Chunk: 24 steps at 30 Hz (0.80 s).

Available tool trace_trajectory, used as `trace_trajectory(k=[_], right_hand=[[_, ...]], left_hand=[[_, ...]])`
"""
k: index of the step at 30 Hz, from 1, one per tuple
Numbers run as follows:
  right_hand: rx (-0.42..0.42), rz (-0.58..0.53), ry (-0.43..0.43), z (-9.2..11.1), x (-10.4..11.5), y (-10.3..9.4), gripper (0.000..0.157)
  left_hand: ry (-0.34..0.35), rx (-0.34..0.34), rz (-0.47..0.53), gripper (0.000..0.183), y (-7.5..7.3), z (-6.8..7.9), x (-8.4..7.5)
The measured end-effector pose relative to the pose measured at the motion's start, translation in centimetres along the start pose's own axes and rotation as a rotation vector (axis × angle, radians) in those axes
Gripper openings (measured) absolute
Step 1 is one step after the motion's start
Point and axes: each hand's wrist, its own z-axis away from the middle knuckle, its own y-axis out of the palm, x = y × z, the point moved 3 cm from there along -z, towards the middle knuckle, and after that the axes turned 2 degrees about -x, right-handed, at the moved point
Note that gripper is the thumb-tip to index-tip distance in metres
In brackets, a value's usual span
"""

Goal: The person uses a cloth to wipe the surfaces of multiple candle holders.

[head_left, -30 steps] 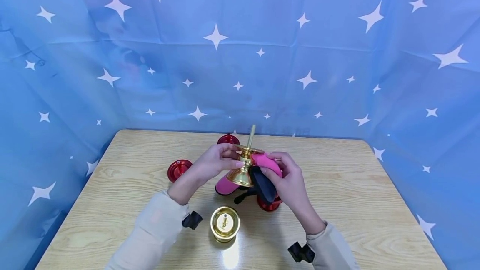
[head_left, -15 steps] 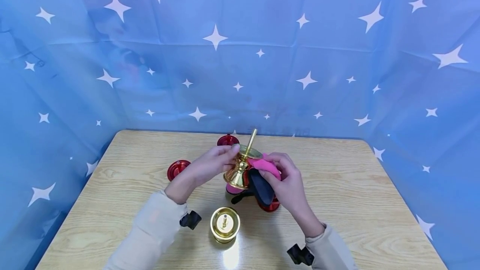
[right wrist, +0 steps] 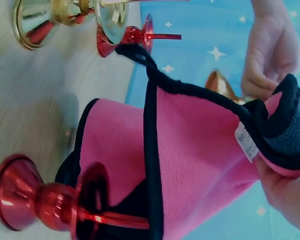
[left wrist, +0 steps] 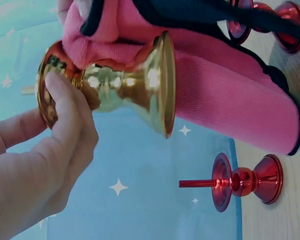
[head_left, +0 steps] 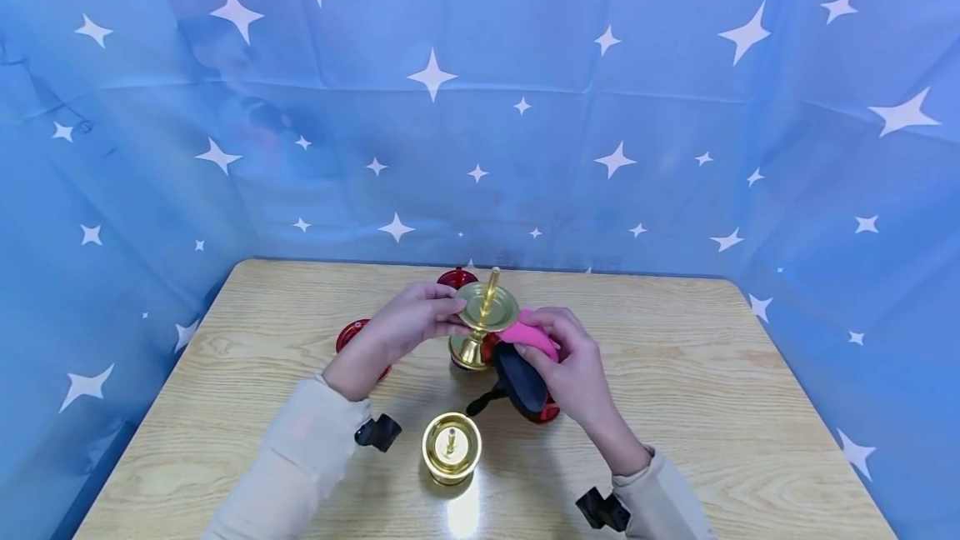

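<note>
my left hand [head_left: 408, 319] holds a gold candle holder [left wrist: 110, 85] by its dish, fingers pinched at the rim, the base clear above the surface [head_left: 675, 407]. my right hand [head_left: 570, 357] pinches a pink cloth [right wrist: 194, 150] with black edging, right beside the stem; i can't tell just where the two touch. i'd judge this as wiping the holder down. the next move probably calls for a steady left grip while the cloth is pressed round the stem, without knocking the red candle holder [right wrist: 55, 205] close by the cloth. for writing, a white label [right wrist: 246, 141] on the cloth has small dark characters, too blurred to read. the backdrop [head_left: 660, 57] shows faint marks [head_left: 558, 262] low down, also illegible; i see no brand.
</note>
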Motion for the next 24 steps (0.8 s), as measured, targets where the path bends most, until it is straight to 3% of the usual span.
trace_trajectory(k=[5, 11, 18, 24], right_hand=[[-0.007, -0.004, 0.047, -0.6, 1.4, -1.8, 0.026], [-0.103, 0.022, 0.090, -1.9, 3.1, -5.6, 0.026], [-0.190, -0.110, 0.110, -2.6, 3.9, -9.5, 0.027], [-0.255, -0.123, 0.141, -2.5, 2.7, -11.8, 0.030]], left_hand=[[0.027, 0.004, 0.049, 0.020, -1.0, 0.4, -0.6], [0.061, -0.038, 0.034, 0.025, -2.8, 0.8, -0.1], [0.007, -0.063, 0.014, 0.028, -4.5, 0.7, 2.9], [-0.018, -0.072, -0.013, 0.023, -5.4, 0.1, 6.2]])
